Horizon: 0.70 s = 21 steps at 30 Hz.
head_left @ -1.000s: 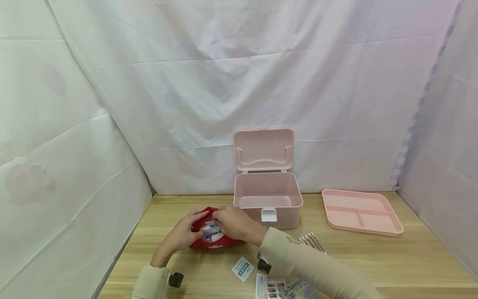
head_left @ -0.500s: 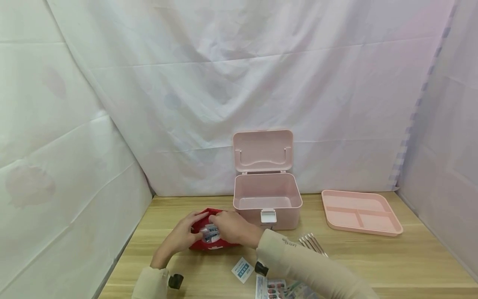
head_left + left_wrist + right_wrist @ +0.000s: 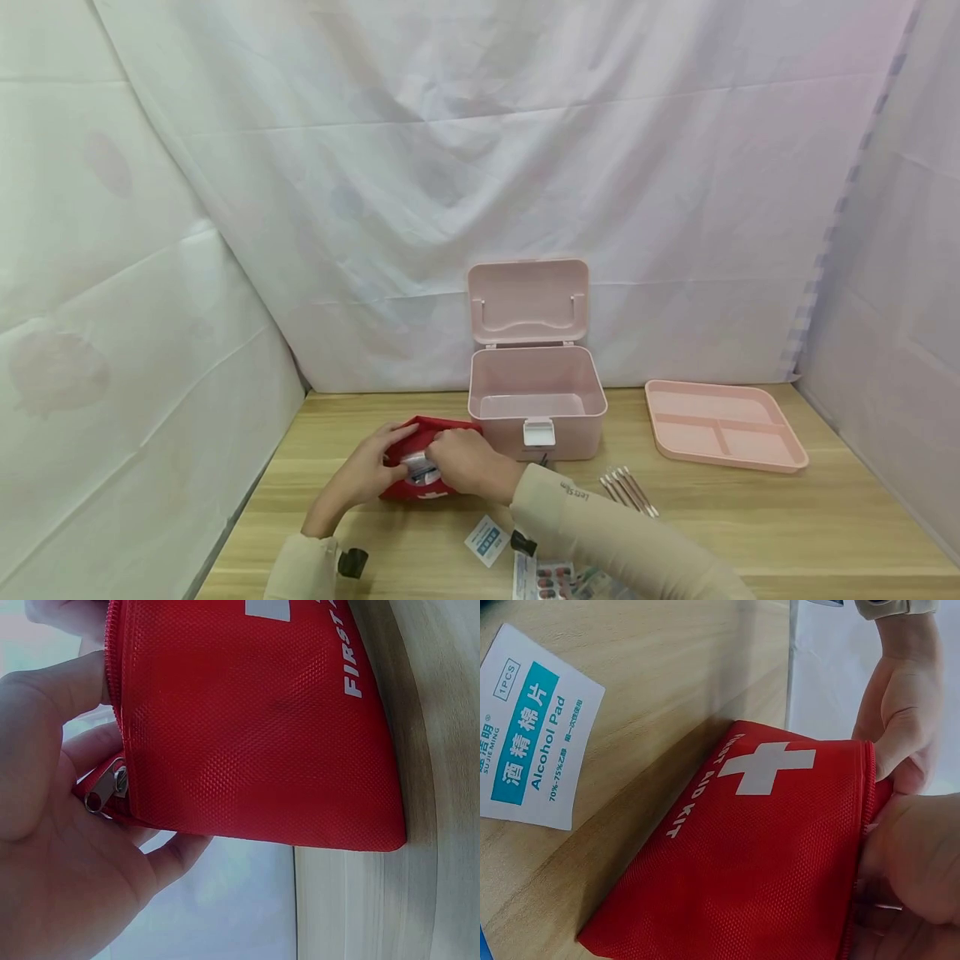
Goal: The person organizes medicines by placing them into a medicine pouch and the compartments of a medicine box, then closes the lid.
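Note:
A red first aid pouch (image 3: 420, 487) with a white cross stands on the table, its zipped mouth open upward. My left hand (image 3: 365, 468) grips the left end of the mouth, the thumb on the near rim beside the zip pull (image 3: 100, 789). My right hand (image 3: 467, 460) reaches into the mouth from the right. Its fingers go behind the zip edge in the right wrist view, so what they touch inside is hidden. Clear and white packets (image 3: 421, 469) show in the mouth between my hands. An alcohol pad sachet (image 3: 536, 731) lies on the table nearby.
A pink box (image 3: 510, 435) stands behind with its lid up. Right of it lies a pink divided tray (image 3: 686, 436). Several cotton swabs (image 3: 628, 492) lie by my right forearm. A capsule blister pack (image 3: 553, 579) and other packets are near the front edge.
My right hand has shifted slightly within the pouch mouth, and more of the red far rim shows behind it. The packets show less than before. My left hand keeps its hold.

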Each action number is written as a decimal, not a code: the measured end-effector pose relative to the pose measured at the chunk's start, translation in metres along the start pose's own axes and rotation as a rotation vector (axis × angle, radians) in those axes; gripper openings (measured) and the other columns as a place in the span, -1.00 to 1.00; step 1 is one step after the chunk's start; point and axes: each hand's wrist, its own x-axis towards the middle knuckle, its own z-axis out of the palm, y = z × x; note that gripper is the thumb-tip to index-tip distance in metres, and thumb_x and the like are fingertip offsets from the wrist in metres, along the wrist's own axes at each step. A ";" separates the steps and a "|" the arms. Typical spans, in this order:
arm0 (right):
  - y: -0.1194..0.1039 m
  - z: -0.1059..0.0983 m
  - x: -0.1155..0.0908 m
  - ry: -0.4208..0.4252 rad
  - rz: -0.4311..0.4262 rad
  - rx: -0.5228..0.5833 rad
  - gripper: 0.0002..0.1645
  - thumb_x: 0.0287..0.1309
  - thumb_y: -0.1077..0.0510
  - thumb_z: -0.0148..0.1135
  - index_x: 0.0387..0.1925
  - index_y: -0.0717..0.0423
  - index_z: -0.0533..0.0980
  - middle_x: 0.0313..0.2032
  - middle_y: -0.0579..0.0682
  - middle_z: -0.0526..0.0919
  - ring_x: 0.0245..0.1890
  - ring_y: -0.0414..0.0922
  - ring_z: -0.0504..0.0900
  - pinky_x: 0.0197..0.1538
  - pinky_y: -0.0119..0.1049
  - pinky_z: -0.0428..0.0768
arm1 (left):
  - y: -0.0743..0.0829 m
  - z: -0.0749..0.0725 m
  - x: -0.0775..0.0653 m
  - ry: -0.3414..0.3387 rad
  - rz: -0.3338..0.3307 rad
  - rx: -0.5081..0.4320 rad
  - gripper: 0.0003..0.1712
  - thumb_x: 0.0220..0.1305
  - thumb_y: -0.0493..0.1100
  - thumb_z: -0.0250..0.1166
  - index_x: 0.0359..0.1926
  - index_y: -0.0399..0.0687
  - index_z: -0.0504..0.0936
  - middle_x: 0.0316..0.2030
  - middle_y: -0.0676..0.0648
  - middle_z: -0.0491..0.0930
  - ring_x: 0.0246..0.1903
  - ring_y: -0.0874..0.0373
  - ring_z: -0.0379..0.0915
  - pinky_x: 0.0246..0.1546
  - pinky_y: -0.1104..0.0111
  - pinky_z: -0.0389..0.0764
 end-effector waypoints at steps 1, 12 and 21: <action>0.000 -0.001 0.000 -0.001 -0.002 -0.010 -0.63 0.04 0.05 0.51 -0.06 -0.13 0.71 -0.13 -0.15 0.73 -0.17 -0.24 0.67 0.04 -0.34 0.63 | 0.000 0.000 0.000 0.000 0.000 -0.004 -0.29 0.12 -0.43 0.36 0.33 -0.07 0.48 0.22 -0.13 0.44 0.15 -0.10 0.39 0.13 -0.05 0.52; -0.003 -0.003 -0.004 -0.092 -0.017 -0.091 -0.58 0.02 0.00 0.51 -0.03 -0.08 0.67 -0.02 -0.10 0.64 -0.08 -0.17 0.59 0.00 -0.31 0.66 | 0.001 -0.001 0.001 -0.007 0.006 -0.008 -0.29 0.13 -0.43 0.36 0.34 -0.09 0.47 0.22 -0.15 0.43 0.14 -0.10 0.40 0.11 -0.04 0.54; -0.006 -0.008 -0.009 -0.113 -0.028 -0.096 -0.60 0.08 -0.02 0.46 -0.02 -0.07 0.63 -0.13 -0.11 0.65 -0.24 -0.24 0.60 -0.02 -0.32 0.66 | 0.000 0.000 -0.001 0.002 -0.003 -0.001 -0.29 0.13 -0.42 0.36 0.34 -0.07 0.48 0.24 -0.15 0.42 0.13 -0.08 0.40 0.10 0.00 0.54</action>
